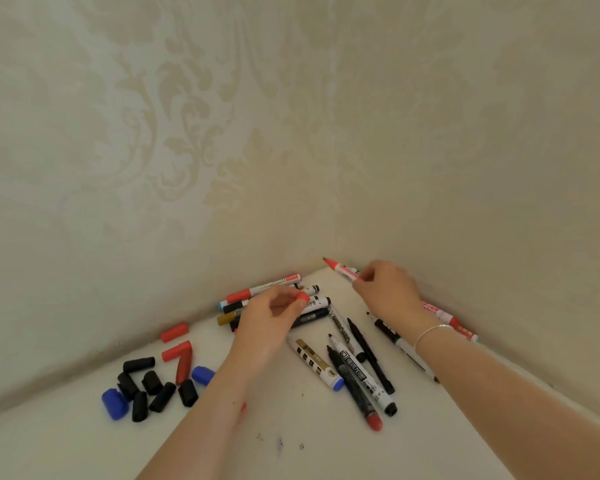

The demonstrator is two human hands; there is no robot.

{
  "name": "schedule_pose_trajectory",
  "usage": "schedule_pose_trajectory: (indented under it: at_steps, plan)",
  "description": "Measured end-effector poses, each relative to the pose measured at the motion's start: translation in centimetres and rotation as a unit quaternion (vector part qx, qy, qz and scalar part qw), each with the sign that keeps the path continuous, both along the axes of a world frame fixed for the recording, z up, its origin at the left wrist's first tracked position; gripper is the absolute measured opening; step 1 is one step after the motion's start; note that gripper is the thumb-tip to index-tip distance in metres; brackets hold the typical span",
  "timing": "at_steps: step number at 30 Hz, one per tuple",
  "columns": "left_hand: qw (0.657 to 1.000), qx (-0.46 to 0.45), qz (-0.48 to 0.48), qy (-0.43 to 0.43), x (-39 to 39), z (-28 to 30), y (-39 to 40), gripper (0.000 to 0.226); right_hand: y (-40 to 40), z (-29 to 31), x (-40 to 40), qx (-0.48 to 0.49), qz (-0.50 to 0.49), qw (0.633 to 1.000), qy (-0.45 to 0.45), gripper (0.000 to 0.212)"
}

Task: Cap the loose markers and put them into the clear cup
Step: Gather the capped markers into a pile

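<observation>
Our left hand [274, 315] pinches a red cap [303, 296] between thumb and fingertips, just right of the frame's centre, over the pile of markers [281, 299] that lies against the wall. Our right hand [385, 292] grips an uncapped red marker [340, 270] in the corner, fingers curled round its barrel, the red tip pointing toward the upper left. Cap and tip are near each other but apart, so we judge the step in hand to be fitting this cap on this marker.

To do it well, we bring the two together over the worktop [291, 427] rather than against the wall, where the tip could leave a mark. We turn the cap so its open mouth faces the tip, line both up along one axis, then push straight until it seats; a skewed push would likely smear ink on the fingers or leave the cap loose.

More uncapped markers [357, 372] lie in the lower middle of the frame, and loose caps [149, 386], black, blue and red, sit at lower left. We match colour to colour for each.

The clear cup is not in view, so we cannot say where it stands; we need to find it before the capped marker can go in.
</observation>
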State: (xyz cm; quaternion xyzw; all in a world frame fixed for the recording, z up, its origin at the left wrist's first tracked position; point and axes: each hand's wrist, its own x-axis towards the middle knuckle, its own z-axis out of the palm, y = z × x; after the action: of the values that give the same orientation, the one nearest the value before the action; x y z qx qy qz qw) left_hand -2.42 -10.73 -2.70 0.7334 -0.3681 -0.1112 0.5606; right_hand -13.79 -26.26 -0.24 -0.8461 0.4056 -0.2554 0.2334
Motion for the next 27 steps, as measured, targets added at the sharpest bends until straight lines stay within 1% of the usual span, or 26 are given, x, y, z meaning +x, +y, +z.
schedule_pose_trajectory:
  at_steps: [1,2,3,4,5,7,9,13,18,23,27]
  plan:
    - [1.000,-0.017,0.001,0.020,0.2,0.0,0.2,0.010,0.0,1.0,0.0,0.070,0.017,0.996,-0.062,0.008]
    - [0.998,-0.037,0.004,0.043,0.5,0.0,0.4,0.012,0.2,2.1,0.0,0.144,0.049,0.982,-0.108,0.006]
    - [0.996,-0.056,0.008,0.065,0.8,0.1,0.7,0.014,0.5,3.1,-0.1,0.208,0.090,0.966,-0.128,0.009]
    - [0.994,-0.074,0.013,0.081,1.1,0.1,0.9,0.016,0.8,3.9,-0.1,0.249,0.132,0.952,-0.117,0.012]
    - [0.992,-0.086,0.017,0.089,1.4,0.2,1.1,0.018,1.1,4.5,0.0,0.261,0.166,0.947,-0.087,0.015]
    - [0.990,-0.098,0.028,0.096,1.9,0.3,1.5,0.022,1.8,4.8,0.4,0.226,0.194,0.955,-0.017,0.016]
    - [0.987,-0.112,0.035,0.105,2.3,0.3,1.7,0.024,2.2,4.4,1.0,0.177,0.181,0.967,0.020,0.014]
    - [0.986,-0.123,0.038,0.109,2.7,0.3,2.1,0.025,2.6,3.5,1.9,0.124,0.157,0.980,0.018,0.011]
    - [0.986,-0.121,0.026,0.107,2.8,0.3,2.4,0.023,2.7,3.3,2.2,0.099,0.143,0.985,-0.002,0.012]
    - [0.990,-0.100,0.018,0.094,3.2,0.1,2.4,0.024,3.1,3.2,2.3,0.094,0.158,0.983,0.004,0.013]
    - [0.996,-0.065,0.004,0.061,3.2,-0.1,2.3,0.025,3.8,3.1,2.6,0.085,0.185,0.979,0.022,0.015]
